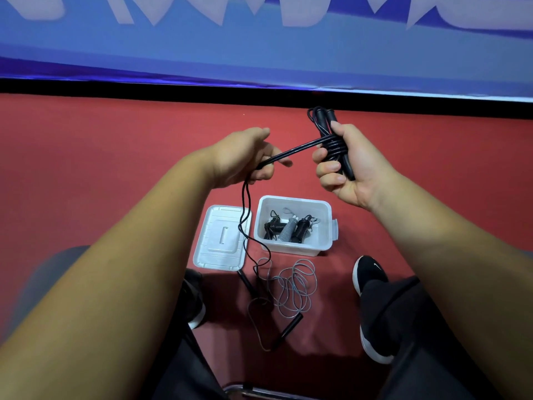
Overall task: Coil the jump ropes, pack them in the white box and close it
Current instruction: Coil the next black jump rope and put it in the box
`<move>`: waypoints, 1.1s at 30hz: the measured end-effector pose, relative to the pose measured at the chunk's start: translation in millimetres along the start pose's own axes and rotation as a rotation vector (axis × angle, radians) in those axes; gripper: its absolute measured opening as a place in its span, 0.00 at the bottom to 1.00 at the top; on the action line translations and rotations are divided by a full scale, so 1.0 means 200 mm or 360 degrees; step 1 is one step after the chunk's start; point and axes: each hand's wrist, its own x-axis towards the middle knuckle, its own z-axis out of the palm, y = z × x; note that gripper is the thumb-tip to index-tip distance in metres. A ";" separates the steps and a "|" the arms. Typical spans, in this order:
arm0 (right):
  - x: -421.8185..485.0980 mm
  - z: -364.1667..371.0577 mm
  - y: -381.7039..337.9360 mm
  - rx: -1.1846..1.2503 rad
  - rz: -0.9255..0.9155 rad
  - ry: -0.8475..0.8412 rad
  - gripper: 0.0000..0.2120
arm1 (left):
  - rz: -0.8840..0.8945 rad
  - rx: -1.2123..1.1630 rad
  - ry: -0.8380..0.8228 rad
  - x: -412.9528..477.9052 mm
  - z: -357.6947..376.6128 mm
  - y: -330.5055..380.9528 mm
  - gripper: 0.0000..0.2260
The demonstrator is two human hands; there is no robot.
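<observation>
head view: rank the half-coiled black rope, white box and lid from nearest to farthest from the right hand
1. half-coiled black rope, gripped in the right hand
2. white box, on the floor below it
3. lid, on the floor left of the box

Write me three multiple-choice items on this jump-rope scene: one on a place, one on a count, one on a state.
1. The lid lies:
A. on the white box
B. on the floor, left of the box
C. in a hand

2. Coiled ropes in the box:
A. one
B. five
C. three

3. The grey rope on the floor is:
A. loose
B. coiled tight
C. tied round a shoe

Key:
1. B, the lid sits flat beside the open box.
2. C, two black bundles and one grey lie inside.
3. A, its loops sprawl uncoiled.
</observation>
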 end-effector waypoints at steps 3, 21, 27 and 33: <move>0.00 -0.01 0.00 -0.0054 0.0031 -0.0045 0.14 | -0.0016 -0.0082 0.0060 -0.01 -0.01 0.01 0.29; -0.04 -0.04 0.02 -0.0223 0.0320 -0.0318 0.15 | 0.0184 0.0545 0.0138 -0.03 -0.02 -0.06 0.10; -0.10 -0.03 0.05 -0.0469 0.0652 -0.0677 0.24 | 0.0218 0.0373 0.0119 -0.04 0.00 -0.05 0.12; -0.09 -0.05 0.07 -0.0685 0.0862 -0.1244 0.25 | 0.0243 0.0342 0.0024 -0.08 0.00 0.00 0.11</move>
